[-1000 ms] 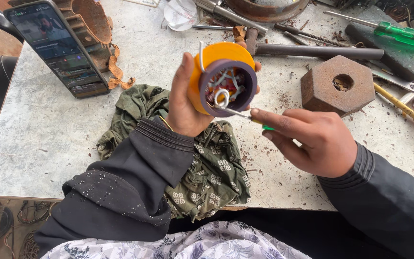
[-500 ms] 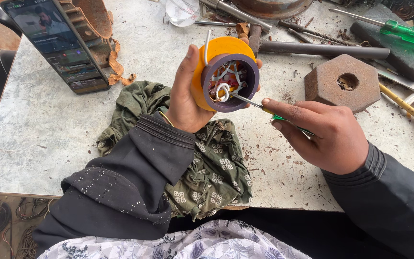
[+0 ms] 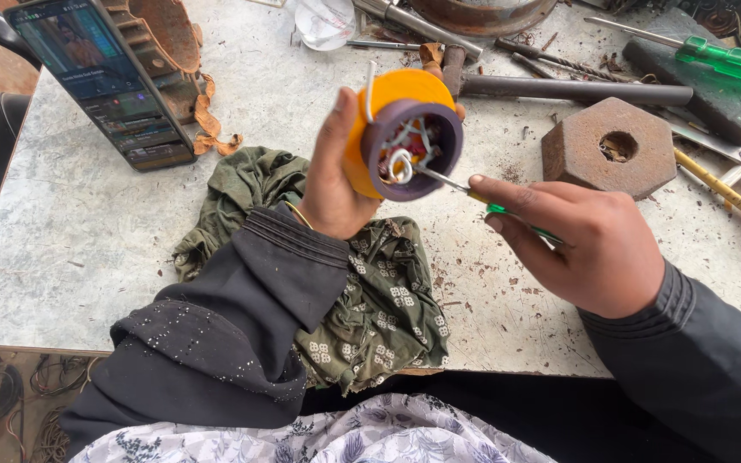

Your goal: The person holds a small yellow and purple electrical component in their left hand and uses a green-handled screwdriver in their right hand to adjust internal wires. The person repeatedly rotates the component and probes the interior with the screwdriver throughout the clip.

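Observation:
My left hand [image 3: 336, 176] grips an orange round part with a dark purple open end [image 3: 405, 133], held above the table with the opening facing me. White wires and a red piece show inside it. My right hand [image 3: 589, 244] holds a thin green-handled screwdriver [image 3: 473, 193]; its metal tip reaches into the opening beside a white wire loop. A green patterned cloth [image 3: 370, 300] lies on the table under my left forearm.
A phone [image 3: 100, 77] with a lit screen leans on a rusty gear at the back left. A rusty hexagonal block [image 3: 611, 146], a long steel rod [image 3: 559, 87], a green-handled tool [image 3: 726, 60], a yellow-handled tool [image 3: 726, 193] and a clear bag [image 3: 323, 19] lie on the grey table [image 3: 87, 257].
The view has shifted slightly. My left hand has kept hold of the orange part, and the screwdriver tip has stayed at the wire loop in its opening.

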